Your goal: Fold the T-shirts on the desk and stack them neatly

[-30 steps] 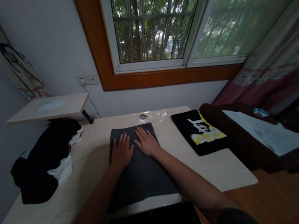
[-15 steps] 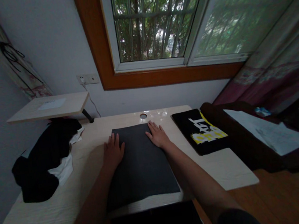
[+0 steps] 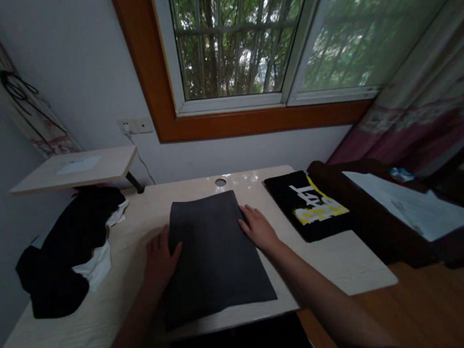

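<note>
A flat dark grey rectangle [image 3: 215, 254], either folded cloth or a soft panel, lies on the pale desk in front of me. My left hand [image 3: 161, 259] is at its left edge, the thumb over the edge and the fingers spread on the outer side. At the upper right edge rests my right hand [image 3: 260, 229], fingers stretched out, thumb touching the edge. Neither hand grips anything. To the right is a folded black shirt [image 3: 281, 201] with a white and yellow print. A heap of black and white clothes [image 3: 60, 261] sits on the left.
A small raised shelf [image 3: 113, 163] with a paper on it stands at the back left of the desk [image 3: 336, 269]. Beyond the desk's right side is a dark brown surface bearing a white sheet [image 3: 413, 206]. A wall socket [image 3: 134, 126] and a window are behind.
Both hands have slid outward and a little nearer to me, from lying on top of the grey rectangle to its side edges. The view has shifted slightly.
</note>
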A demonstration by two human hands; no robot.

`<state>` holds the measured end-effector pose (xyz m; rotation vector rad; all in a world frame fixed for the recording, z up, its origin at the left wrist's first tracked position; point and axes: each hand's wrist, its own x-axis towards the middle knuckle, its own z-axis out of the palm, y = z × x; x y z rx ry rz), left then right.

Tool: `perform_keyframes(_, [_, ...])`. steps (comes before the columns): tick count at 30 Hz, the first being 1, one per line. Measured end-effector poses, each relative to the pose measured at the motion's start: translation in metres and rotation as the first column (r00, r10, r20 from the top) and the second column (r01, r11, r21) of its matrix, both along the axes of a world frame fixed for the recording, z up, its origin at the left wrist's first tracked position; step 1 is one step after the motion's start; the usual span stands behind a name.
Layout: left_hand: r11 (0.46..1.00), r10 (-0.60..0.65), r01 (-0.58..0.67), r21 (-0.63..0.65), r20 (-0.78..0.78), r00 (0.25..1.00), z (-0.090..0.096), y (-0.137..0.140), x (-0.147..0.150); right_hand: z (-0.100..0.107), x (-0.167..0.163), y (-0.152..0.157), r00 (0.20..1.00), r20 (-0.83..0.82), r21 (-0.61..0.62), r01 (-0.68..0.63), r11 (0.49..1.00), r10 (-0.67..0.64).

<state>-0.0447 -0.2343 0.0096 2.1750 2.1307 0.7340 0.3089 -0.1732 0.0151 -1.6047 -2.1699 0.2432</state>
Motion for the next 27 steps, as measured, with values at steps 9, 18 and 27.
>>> perform_keyframes(9, [0.938,0.085,0.034,-0.345,0.323,0.943,0.037,-0.024,0.004,0.011,0.001,-0.049,0.955,-0.276,-0.047,0.099,0.994,-0.108])
perform_keyframes(18, [0.957,0.028,0.069,-0.283,0.326,0.945,0.032,-0.012,0.006,0.011,-0.01,-0.044,0.949,-0.277,-0.061,0.14,0.988,-0.152])
perform_keyframes(27, [0.988,0.065,-0.043,-0.145,0.153,0.986,0.031,0.052,0.009,0.024,-0.028,0.027,0.969,-0.142,-0.023,0.199,0.98,-0.2])
